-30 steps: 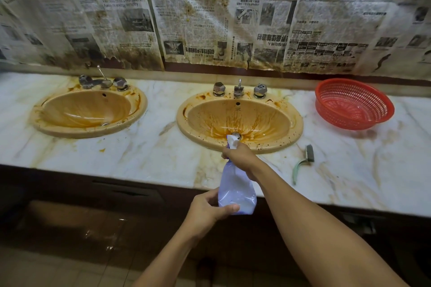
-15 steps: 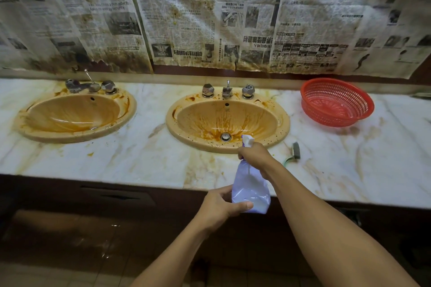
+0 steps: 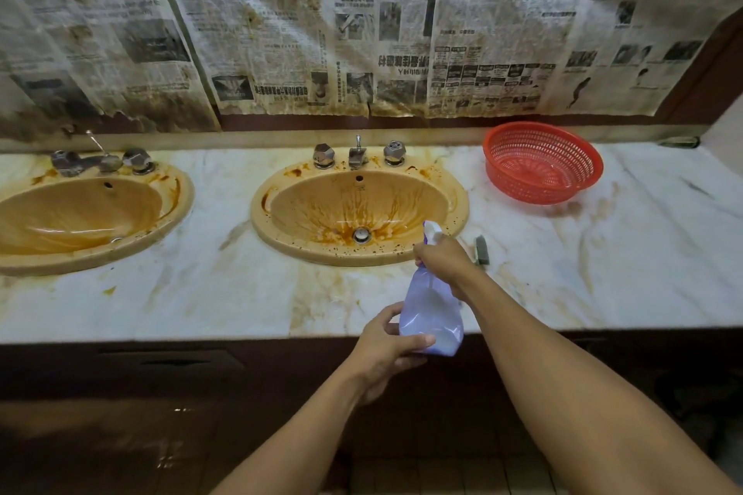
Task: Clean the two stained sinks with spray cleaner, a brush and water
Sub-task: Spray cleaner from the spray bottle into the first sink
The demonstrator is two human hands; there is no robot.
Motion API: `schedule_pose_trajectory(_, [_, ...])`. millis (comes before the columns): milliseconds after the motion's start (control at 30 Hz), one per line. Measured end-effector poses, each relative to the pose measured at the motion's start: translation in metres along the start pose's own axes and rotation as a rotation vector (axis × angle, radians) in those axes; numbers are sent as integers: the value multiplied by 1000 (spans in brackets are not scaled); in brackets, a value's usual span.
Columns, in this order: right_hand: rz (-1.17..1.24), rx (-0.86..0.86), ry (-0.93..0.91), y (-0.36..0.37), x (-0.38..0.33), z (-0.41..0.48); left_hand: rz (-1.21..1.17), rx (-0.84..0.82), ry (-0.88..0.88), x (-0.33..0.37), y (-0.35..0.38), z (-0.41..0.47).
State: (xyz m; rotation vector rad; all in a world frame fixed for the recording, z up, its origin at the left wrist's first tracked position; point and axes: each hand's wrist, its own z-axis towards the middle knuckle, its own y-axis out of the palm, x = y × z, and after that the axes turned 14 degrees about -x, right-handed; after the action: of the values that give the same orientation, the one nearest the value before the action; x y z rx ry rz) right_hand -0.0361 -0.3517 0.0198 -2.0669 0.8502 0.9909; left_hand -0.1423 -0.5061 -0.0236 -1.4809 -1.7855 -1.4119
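At five o'clock of the right sink (image 3: pixel 321 209), grips the spray bottle (image 3: pixel 430 309) by its neck in the curled right hand (image 3: pixel 442 259), cups its base in the curled left hand (image 3: pixel 386 350), seemingly just starting, with the left sink (image 3: pixel 80 209) also stained and the brush (image 3: pixel 481 249) untouched at three o'clock.

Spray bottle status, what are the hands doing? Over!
Right hand at neck, left hand at base of pale purple plastic spray bottle. Aimed at centre stained yellow oval sink. Nothing between.

Head camera faces forward and down, close, toward the right sink (image 3: pixel 305 209); edges seemingly warped
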Motion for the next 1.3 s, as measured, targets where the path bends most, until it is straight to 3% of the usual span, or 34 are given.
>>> schedule_pose_trajectory(300, [-29, -36, -32, -5, 4, 6, 1, 59, 13, -4, 2, 38])
schedule_pose_trajectory(533, [-15, 19, 60, 1, 11, 13, 55, -84, -54, -8, -4, 44])
schedule_pose_trajectory(733, [23, 68, 123, 7, 6, 36, 115, -78, -100, 9, -31, 56])
schedule_pose_trajectory(1300, [-57, 227, 110, 8, -24, 94, 212, -198, -153, 68, -85, 91])
